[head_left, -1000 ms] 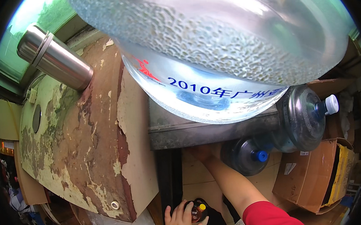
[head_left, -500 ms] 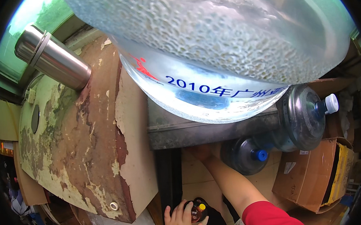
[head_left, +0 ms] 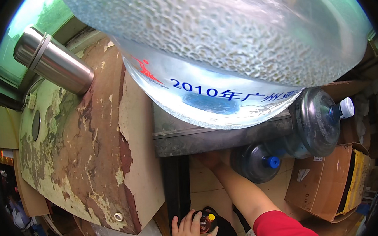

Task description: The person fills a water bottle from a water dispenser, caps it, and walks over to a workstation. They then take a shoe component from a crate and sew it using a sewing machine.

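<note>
My left hand is low in the view, its fingers and thumb curved around a small dark amber bottle with a yellow cap. Part of the bottle is hidden by the fingers. My right forearm, in a red sleeve, reaches forward beneath the edge of a black table. Only the back part of my right hand shows below that edge, and its fingers are out of sight. A big clear water jug with printing on its side stands on the table and fills the upper view.
Two more water jugs, one with a blue cap and one with a white cap, lie right of my arm. Beyond is a cardboard box. At left, a steel thermos stands on a worn, peeling cabinet.
The view has shifted very slightly. Both hands keep their places, the left at the bottle and the right under the table edge.
</note>
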Action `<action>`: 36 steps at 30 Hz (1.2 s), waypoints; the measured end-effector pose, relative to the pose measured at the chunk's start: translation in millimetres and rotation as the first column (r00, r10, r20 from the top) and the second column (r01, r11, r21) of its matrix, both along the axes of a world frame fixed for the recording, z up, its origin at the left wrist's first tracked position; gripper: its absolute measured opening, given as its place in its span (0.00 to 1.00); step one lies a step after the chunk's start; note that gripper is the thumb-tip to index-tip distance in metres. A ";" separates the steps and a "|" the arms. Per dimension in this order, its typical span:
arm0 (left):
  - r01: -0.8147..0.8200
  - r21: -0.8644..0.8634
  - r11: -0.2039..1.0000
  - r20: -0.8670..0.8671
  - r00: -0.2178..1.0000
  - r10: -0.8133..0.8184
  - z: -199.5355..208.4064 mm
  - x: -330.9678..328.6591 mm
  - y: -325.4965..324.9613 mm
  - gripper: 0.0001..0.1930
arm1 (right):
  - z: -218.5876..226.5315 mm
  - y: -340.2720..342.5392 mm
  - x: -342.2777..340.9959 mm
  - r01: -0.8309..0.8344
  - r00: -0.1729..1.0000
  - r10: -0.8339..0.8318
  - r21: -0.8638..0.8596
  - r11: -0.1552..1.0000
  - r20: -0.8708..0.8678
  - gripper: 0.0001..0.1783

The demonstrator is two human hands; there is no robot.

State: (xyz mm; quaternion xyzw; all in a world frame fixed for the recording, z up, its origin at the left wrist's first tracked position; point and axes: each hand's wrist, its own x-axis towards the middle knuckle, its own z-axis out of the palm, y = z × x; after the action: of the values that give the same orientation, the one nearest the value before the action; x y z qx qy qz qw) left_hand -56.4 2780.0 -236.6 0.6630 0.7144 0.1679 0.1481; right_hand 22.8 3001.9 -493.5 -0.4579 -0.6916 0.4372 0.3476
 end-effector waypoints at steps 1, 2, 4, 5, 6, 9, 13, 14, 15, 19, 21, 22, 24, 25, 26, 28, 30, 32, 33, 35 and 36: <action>-0.001 0.002 1.000 -0.002 1.000 0.001 0.0 -0.5 -0.3 0.39 | 3.3 -0.5 -0.9 0.004 1.000 -0.003 0.026 1.000 -0.022 0.28; 0.000 0.002 1.000 -0.001 1.000 0.000 0.2 -0.3 -0.1 0.39 | 5.0 -0.4 -0.4 0.004 1.000 -0.004 0.026 1.000 -0.022 0.28; -0.003 0.003 1.000 0.002 1.000 0.003 0.5 0.1 0.1 0.39 | 8.2 -0.2 0.0 0.012 1.000 -0.012 0.036 0.999 0.006 0.28; -0.002 0.003 1.000 0.002 1.000 0.002 0.8 0.2 0.5 0.39 | 9.3 0.2 0.3 0.013 1.000 -0.013 0.036 0.999 0.006 0.28; -0.002 -0.001 1.000 0.002 1.000 0.002 1.3 0.3 0.9 0.39 | 10.2 0.8 0.6 0.001 0.999 -0.002 0.028 1.000 0.048 0.27; 0.001 -0.002 1.000 0.002 1.000 -0.001 0.9 0.3 0.8 0.38 | 12.4 1.1 0.9 -0.004 0.998 0.003 0.024 1.000 0.061 0.27; 0.000 -0.003 1.000 0.003 1.000 0.000 1.0 0.6 0.8 0.39 | 13.3 1.4 0.1 0.015 0.999 -0.017 0.040 0.999 0.029 0.27; -0.001 -0.003 1.000 0.002 1.000 0.001 1.0 0.4 0.6 0.39 | 14.5 1.0 -0.3 0.015 0.999 -0.016 0.040 0.999 0.028 0.27; -0.001 -0.001 1.000 -0.001 1.000 0.001 0.9 0.1 0.3 0.39 | 15.7 0.0 -0.5 0.022 1.000 -0.022 0.028 0.999 0.005 0.28; 0.003 -0.004 1.000 -0.003 1.000 -0.003 1.1 -1.0 -0.1 0.38 | 12.8 0.3 -2.4 0.031 0.999 -0.030 0.055 0.998 -0.013 0.28; 0.006 -0.002 1.000 0.001 1.000 -0.006 2.2 0.4 1.1 0.38 | 1.8 1.3 0.9 0.017 1.000 -0.019 0.080 0.997 0.019 0.31; 0.006 -0.001 1.000 0.003 1.000 -0.006 2.5 1.2 1.7 0.38 | -3.5 1.6 2.8 0.001 0.999 -0.006 0.103 0.995 0.049 0.33; 0.009 -0.001 1.000 0.006 1.000 -0.009 2.3 0.9 1.9 0.38 | -7.6 1.4 2.4 -0.003 0.998 -0.003 0.099 0.995 0.067 0.33; 0.013 0.000 1.000 0.010 1.000 -0.013 2.2 1.1 2.2 0.38 | -9.4 1.4 3.2 -0.007 0.996 -0.001 0.096 0.995 0.086 0.33; 0.009 -0.002 1.000 0.007 1.000 -0.009 2.3 0.4 1.7 0.38 | -4.4 0.7 0.9 -0.010 0.997 0.002 0.094 0.996 0.083 0.33; -0.004 -0.006 1.000 0.003 1.000 0.004 2.7 -0.6 0.9 0.38 | 5.9 -1.4 -2.4 0.001 1.000 -0.002 0.015 1.000 0.022 0.29; 0.000 -0.005 1.000 0.003 1.000 0.000 1.9 0.0 0.8 0.38 | 7.9 -1.5 -0.7 0.005 1.000 -0.005 -0.006 1.000 0.018 0.29; 0.003 -0.004 1.000 0.002 1.000 -0.003 1.7 0.4 1.0 0.38 | 8.5 -1.8 0.7 0.008 1.000 -0.007 -0.029 1.000 0.013 0.29; 0.005 0.001 1.000 0.002 1.000 -0.005 1.8 0.7 1.4 0.38 | 8.2 -1.8 1.9 0.007 1.000 -0.007 -0.041 0.999 0.001 0.29; 0.007 0.004 1.000 0.002 1.000 -0.007 1.6 0.7 1.3 0.38 | 10.3 -1.5 1.7 0.006 1.000 -0.007 -0.053 0.999 -0.012 0.29; 0.005 0.002 1.000 0.001 1.000 -0.005 1.2 0.5 0.9 0.38 | 12.6 -1.0 1.0 0.006 1.000 -0.006 -0.033 0.999 -0.016 0.29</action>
State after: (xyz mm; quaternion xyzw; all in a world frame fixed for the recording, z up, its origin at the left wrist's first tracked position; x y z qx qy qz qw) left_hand -55.9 2780.9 -235.4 0.6647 0.7126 0.1688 0.1481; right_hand 23.8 3001.0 -480.9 -0.4621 -0.6802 0.4512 0.3467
